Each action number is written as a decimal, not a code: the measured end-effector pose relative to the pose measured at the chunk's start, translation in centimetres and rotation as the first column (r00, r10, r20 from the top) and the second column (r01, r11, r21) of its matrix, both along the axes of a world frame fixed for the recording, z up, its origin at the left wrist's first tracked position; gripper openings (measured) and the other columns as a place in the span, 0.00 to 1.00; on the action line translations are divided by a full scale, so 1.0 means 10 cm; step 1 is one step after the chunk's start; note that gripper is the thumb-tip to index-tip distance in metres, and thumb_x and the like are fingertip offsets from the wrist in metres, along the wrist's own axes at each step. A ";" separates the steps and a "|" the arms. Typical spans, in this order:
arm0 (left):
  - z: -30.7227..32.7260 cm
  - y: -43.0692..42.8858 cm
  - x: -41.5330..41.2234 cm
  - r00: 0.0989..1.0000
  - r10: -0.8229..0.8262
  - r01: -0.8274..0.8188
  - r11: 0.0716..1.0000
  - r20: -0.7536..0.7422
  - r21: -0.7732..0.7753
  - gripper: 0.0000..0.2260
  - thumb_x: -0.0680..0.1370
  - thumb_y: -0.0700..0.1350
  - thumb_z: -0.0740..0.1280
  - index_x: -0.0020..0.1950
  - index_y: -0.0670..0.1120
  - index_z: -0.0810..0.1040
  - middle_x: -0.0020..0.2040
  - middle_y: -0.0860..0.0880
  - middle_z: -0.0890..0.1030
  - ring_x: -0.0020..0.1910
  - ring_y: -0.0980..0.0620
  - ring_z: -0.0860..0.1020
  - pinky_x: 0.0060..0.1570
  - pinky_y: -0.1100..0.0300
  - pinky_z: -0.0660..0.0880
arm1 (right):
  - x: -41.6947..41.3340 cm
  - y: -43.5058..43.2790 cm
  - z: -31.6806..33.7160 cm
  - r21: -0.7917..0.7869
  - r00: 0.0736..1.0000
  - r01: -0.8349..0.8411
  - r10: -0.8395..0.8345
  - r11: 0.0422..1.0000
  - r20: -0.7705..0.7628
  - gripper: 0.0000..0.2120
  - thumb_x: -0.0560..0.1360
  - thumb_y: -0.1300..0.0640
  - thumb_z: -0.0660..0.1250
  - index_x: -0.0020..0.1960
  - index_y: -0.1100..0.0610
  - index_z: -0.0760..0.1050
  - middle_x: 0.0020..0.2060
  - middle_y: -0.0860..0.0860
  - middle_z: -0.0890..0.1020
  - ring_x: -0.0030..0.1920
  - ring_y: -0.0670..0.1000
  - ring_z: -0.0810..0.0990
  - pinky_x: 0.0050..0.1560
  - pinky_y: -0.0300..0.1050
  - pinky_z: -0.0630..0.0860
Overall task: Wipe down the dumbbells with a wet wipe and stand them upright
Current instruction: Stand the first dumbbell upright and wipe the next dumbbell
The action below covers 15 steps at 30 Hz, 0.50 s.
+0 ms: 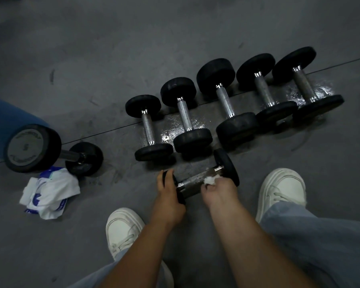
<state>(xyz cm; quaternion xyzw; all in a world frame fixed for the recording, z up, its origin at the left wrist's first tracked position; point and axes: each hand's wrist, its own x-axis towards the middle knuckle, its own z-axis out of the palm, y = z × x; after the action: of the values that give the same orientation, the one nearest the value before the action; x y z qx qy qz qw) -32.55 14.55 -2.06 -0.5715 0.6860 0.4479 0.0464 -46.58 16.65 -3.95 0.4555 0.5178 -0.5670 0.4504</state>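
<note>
The dumbbell (195, 182) being cleaned lies on its side on the floor (195, 38) between the person's two white shoes, just near of a row of five dumbbells (224, 102). It is angled so one head points near-left and the other far-right. That lie seems chosen so the bar faces up and open to the wipe (210, 181) while both heads bear the weight. The left hand (168, 194) grips the near-left head, fingers curled over its rim, probably to stop the dumbbell rolling and to turn it as needed. The right hand (218, 192) reaches in from the near right with its knuckles up. Its fingers are bunched and pinch the crumpled wipe against the bar close to the far-right head; the fingertips themselves are hidden under the hand. Both forearms stretch straight forward from a crouch. The five in the row all lie flat with their bars side by side, and wet sheen shows on the floor among them, so standing them up looks not yet done. Far to the left, a larger dumbbell (32, 148) appears to stand on end, with the white and blue wipe pack (50, 192) just near of it, within reach for a fresh sheet.
</note>
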 end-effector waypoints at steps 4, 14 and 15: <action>0.01 0.01 0.00 1.000 0.000 0.000 1.000 -0.006 0.004 0.44 0.69 0.31 0.69 0.80 0.49 0.52 0.79 0.52 0.43 0.73 0.45 0.66 0.63 0.66 0.60 | 0.04 0.12 0.01 -0.125 0.981 0.160 -0.144 0.979 0.132 0.16 0.80 0.65 0.51 0.61 0.56 0.72 0.54 0.54 0.76 0.61 0.52 0.74 0.61 0.46 0.70; -0.05 0.02 0.01 1.000 0.001 -0.001 1.000 0.007 -0.020 0.44 0.69 0.31 0.69 0.79 0.49 0.53 0.78 0.53 0.45 0.71 0.45 0.68 0.65 0.62 0.64 | -0.04 0.15 0.08 -0.122 0.999 -0.042 0.043 0.992 0.005 0.13 0.74 0.64 0.54 0.56 0.60 0.72 0.63 0.60 0.74 0.73 0.57 0.64 0.67 0.48 0.63; -0.05 0.01 0.01 1.000 0.002 -0.002 1.000 0.008 -0.020 0.44 0.69 0.31 0.69 0.79 0.49 0.53 0.78 0.53 0.45 0.71 0.45 0.67 0.64 0.64 0.62 | -0.03 0.16 0.11 -0.144 1.000 -0.018 0.022 0.989 0.022 0.13 0.77 0.66 0.50 0.54 0.61 0.72 0.59 0.61 0.75 0.72 0.57 0.66 0.65 0.48 0.65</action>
<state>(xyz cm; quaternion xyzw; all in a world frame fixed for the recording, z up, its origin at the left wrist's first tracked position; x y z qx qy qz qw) -32.46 14.70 -2.55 -0.5745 0.6895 0.4390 0.0430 -46.90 18.23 -2.83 0.4234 0.4747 -0.5928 0.4939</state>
